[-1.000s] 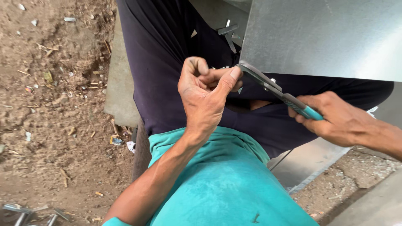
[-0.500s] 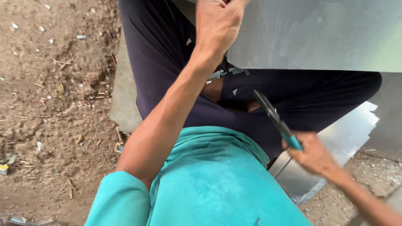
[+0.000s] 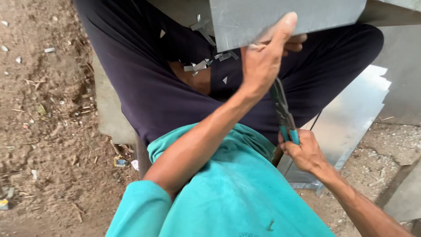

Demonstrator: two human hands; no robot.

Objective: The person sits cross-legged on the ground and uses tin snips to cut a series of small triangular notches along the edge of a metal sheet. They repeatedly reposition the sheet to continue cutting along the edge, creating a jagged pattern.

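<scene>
My left hand grips the lower edge of a grey metal sheet held over my lap, thumb on its face and fingers behind it. My right hand is closed around the teal handles of tin snips, whose dark blades point up toward my left wrist, below the sheet. Several small metal offcuts lie scattered on my dark trousers.
I sit on a low bench over bare dirt ground strewn with scraps and litter. Another metal sheet lies on the ground at the right, with a grey slab at the right edge.
My left hand went up from the snips' tip to the sheet and now holds its lower edge. The right hand dropped with the snips toward my lap. The sheet shifted left.
</scene>
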